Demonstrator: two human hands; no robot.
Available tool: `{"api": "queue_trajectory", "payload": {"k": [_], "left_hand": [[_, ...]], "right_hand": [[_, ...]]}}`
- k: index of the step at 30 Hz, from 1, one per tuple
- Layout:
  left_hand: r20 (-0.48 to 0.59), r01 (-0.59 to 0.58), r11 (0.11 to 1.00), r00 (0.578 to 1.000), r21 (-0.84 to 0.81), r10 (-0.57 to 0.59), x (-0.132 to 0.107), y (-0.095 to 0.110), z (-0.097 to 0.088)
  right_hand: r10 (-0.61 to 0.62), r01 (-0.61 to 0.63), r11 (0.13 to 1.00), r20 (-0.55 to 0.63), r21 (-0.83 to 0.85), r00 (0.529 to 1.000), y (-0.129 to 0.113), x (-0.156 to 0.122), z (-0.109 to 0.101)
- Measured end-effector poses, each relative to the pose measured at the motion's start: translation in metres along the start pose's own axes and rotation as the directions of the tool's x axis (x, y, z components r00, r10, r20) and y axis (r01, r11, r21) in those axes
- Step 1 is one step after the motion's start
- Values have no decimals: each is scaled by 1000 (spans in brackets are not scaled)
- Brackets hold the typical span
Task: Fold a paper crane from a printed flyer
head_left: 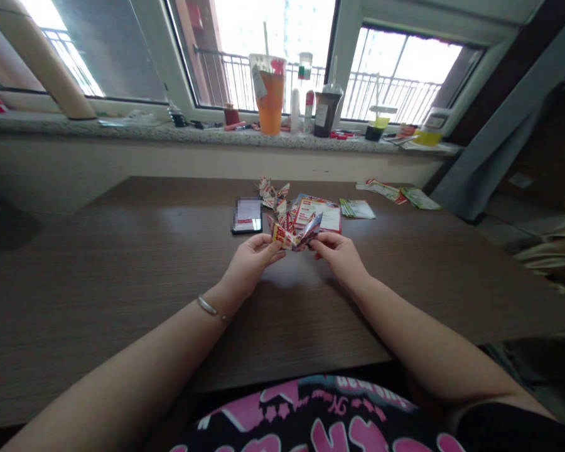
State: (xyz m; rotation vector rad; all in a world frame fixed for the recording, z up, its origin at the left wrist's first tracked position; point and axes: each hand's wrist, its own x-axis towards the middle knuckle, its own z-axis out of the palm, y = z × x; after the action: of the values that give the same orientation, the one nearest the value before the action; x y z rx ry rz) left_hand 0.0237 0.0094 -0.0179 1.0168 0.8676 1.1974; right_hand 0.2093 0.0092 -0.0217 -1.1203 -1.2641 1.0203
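Observation:
Between my two hands is a small folded paper figure (292, 240), printed in red, yellow and blue, with two raised points. My left hand (257, 254) pinches its left side between thumb and fingers. On the right side my right hand (335, 249) pinches it the same way. Both hands are just above the brown table (179, 270). Right behind the figure lie printed leaflets (322, 212), and farther back several folded paper pieces (274, 193) sit in a cluster. A phone (248, 215) lies left of them, its screen lit and blurred.
More leaflets (358, 209) lie to the right, with others (386, 190) near the far right corner. Along the windowsill (169, 132) stand an orange drink cup (270, 100), a dark drink cup (327, 113), a yellow container (428, 129) and several small items.

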Motion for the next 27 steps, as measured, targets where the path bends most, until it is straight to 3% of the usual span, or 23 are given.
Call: {"api": "queue_trajectory", "payload": {"k": [8,15,27], "left_hand": [[76,-4,998,997,-62,9,0,-1,1],[105,-40,999,994,0,40,-7,4,7],[14,38,999,999,-6,-38,0,-1,-3]], "right_hand": [[-10,7,999,56,42,998,0,-3,5],[-57,57,998,34,11,998,-5,-7,5],[-13,21,993,-69,118,998,-2,-3,6]]}}
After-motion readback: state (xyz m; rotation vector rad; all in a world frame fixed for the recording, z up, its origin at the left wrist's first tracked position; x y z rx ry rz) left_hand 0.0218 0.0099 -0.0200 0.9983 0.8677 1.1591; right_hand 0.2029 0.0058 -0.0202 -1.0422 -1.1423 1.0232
